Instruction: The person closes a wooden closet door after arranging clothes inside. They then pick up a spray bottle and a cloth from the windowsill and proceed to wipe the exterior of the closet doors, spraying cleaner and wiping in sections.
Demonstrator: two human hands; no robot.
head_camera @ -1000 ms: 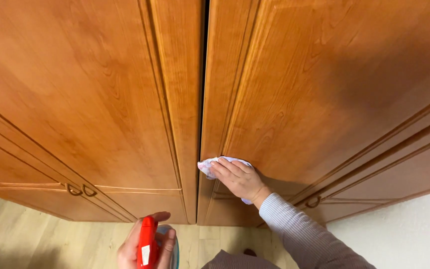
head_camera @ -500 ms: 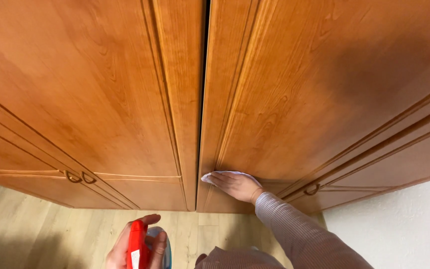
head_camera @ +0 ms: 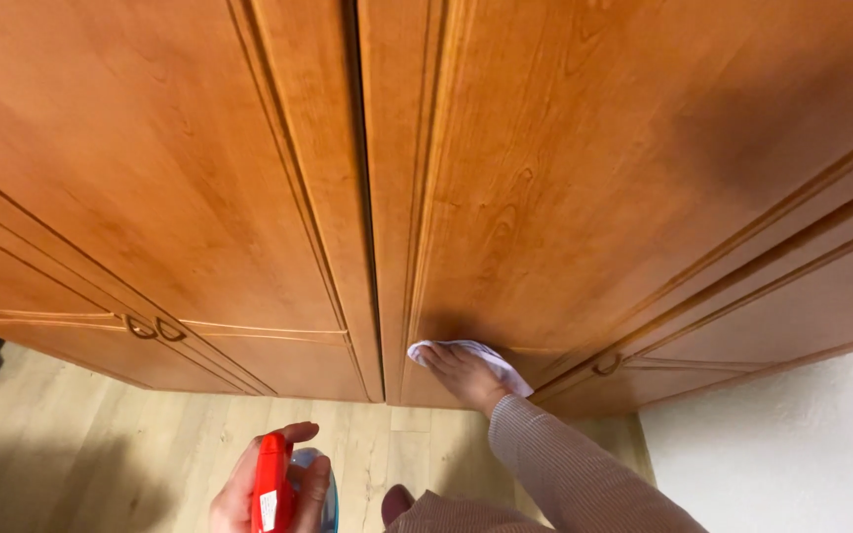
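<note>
A white cloth was pressed flat against the lower part of the right wardrobe door by the right hand, just below the centre of the frame. The fingers were stretched out over the cloth rather than curled round it, apparently so that a broad patch of fabric was kept on the wood; the cloth was pinned under the palm, not gripped. It lay just right of the dark gap where the two doors met, near the door's bottom edge. The sleeve ran down to the lower right of the frame.

At the bottom left of centre, a spray bottle with a red head was clasped in the left hand, fingers wrapped round its neck. It was held low and well apart from the left door, seemingly kept ready but out of the way.

Ring handles were seen at the lower left, and another handle to the right. Pale wooden floor lay below, and a white wall at the lower right.
</note>
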